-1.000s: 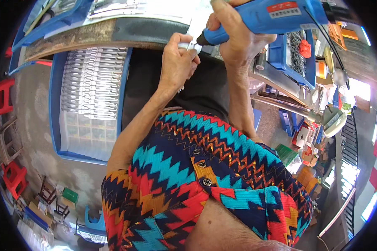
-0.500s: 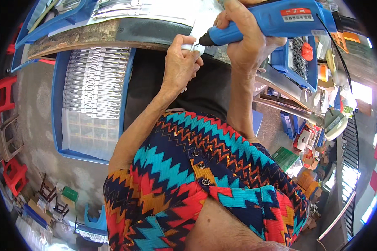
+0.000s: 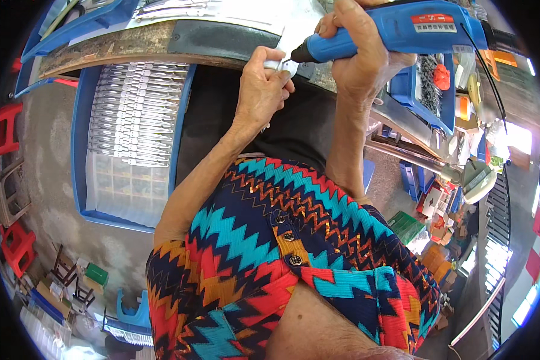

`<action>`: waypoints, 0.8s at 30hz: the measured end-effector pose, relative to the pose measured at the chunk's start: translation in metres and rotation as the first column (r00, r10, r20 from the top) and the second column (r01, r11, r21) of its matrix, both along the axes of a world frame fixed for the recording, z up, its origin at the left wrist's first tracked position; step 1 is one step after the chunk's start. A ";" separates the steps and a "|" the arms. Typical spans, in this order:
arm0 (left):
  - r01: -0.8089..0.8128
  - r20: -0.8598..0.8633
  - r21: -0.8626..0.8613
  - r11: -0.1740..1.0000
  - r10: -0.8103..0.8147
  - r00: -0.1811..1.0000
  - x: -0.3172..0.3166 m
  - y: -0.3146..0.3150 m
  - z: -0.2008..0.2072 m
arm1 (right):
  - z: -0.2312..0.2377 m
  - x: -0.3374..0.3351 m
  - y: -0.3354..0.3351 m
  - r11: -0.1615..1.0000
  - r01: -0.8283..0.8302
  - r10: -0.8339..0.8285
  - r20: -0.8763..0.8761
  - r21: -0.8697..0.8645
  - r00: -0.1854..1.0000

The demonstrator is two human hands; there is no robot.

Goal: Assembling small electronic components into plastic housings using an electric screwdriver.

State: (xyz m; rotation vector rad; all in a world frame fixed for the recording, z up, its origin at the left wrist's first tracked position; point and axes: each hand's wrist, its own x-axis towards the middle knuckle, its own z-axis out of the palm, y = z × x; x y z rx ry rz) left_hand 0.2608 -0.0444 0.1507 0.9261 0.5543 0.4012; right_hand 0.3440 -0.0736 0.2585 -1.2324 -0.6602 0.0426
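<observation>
Head view, looking down: at the workbench edge (image 3: pixel 162 45), the left hand (image 3: pixel 264 90) pinches a small white metal part (image 3: pixel 280 62), likely light, stiff and best gripped by its edges. The right hand (image 3: pixel 357 51) is clenched around a blue electric screwdriver (image 3: pixel 402 30), its tip touching the part.

Your blue plastic power screwdriver (image 3: pixel 396 33), with a red label on its body and a black cord at its rear, lies nearly level, its dark tip meeting the small flat silvery metal piece (image 3: pixel 280 65) at the workbench edge.
</observation>
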 end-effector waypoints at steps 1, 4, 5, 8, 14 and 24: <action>0.001 0.001 -0.001 1.000 -0.001 1.000 0.000 0.000 0.000 | 0.000 0.000 0.001 1.000 0.012 -0.012 -0.020 0.004 1.000; 0.003 0.011 0.007 1.000 -0.003 1.000 0.000 0.000 -0.001 | 0.003 -0.001 0.000 0.999 -0.022 0.021 0.021 0.027 1.000; 0.005 0.014 0.003 1.000 -0.005 1.000 0.000 -0.001 -0.001 | 0.003 -0.001 0.000 0.999 -0.022 0.021 0.021 0.025 1.000; 0.005 0.014 -0.003 1.000 -0.005 1.000 0.000 0.000 -0.001 | 0.003 0.000 0.000 0.999 -0.047 0.047 0.025 0.014 0.999; 0.009 0.007 0.004 1.000 -0.009 1.000 0.000 0.000 -0.002 | -0.002 0.000 0.001 0.999 -0.043 0.043 0.006 -0.001 0.999; -0.020 -0.031 0.022 1.000 0.020 0.999 0.003 0.000 0.003 | 0.000 -0.010 0.005 0.930 0.079 -0.064 0.055 -0.359 0.996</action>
